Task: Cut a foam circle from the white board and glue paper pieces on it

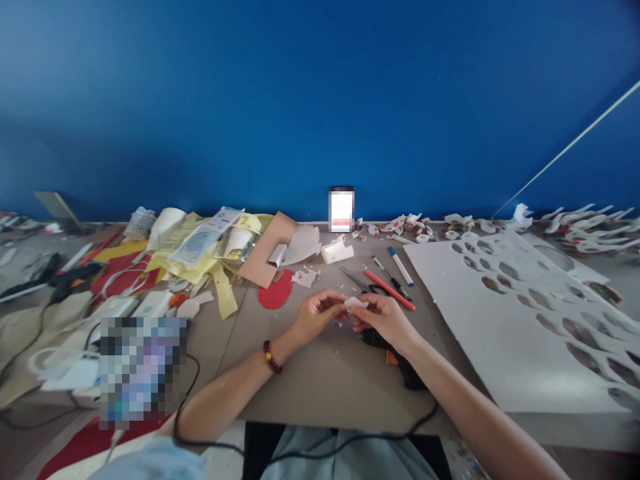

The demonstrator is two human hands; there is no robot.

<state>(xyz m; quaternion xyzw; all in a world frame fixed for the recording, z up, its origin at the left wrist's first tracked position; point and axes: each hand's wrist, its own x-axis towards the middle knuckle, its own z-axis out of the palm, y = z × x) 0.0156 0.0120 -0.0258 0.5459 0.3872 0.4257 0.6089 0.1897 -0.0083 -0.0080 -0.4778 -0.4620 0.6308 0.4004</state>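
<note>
A small white piece (356, 303) is pinched between my two hands above the grey table (320, 393). My left hand (320, 313) holds its left side, and a dark red bead bracelet circles that wrist. On the other side, my right hand (383, 320) grips the piece with thumb and fingers. Dark-handled scissors (375, 288) lie just beyond my right hand, beside a red pen (390, 290). A black tool with an orange trigger (392, 358) lies partly hidden under my right hand and forearm.
A white sheet with many cut-out holes (455, 300) covers the right side. A red disc (275, 289), brown card (270, 248) and yellow scraps (226, 293) lie left. Phones stand against the blue wall (320, 100). Cables cross the front edge.
</note>
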